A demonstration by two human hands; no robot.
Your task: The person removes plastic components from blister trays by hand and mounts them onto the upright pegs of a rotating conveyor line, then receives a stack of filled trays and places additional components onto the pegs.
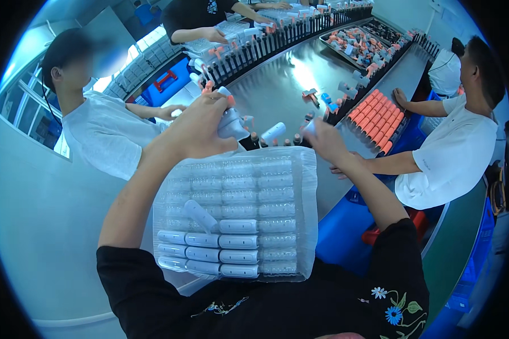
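Note:
A clear plastic blister tray (277, 210) with rows of compartments lies in front of my body. White oblong plastic casings (237, 242) fill several compartments at its near left, and one more casing (200, 215) lies tilted across the cells. Beyond the tray's far left corner, my left hand (201, 127) is closed around a white casing (232, 125), with orange parts showing by its fingertips. My right hand (326, 141), smeared by motion, pinches a white piece (310, 129) past the far right corner. Between the hands, another white casing (273, 133) rests by the dark pegs.
A metal work surface (254, 85) edged with upright pegs (254, 51) stretches ahead. On it are a tray of mixed orange and grey parts (353, 48) and loose blue pieces (329, 101). Orange cylinders (377, 120) stand in rows at right. Co-workers sit on both sides and far ahead.

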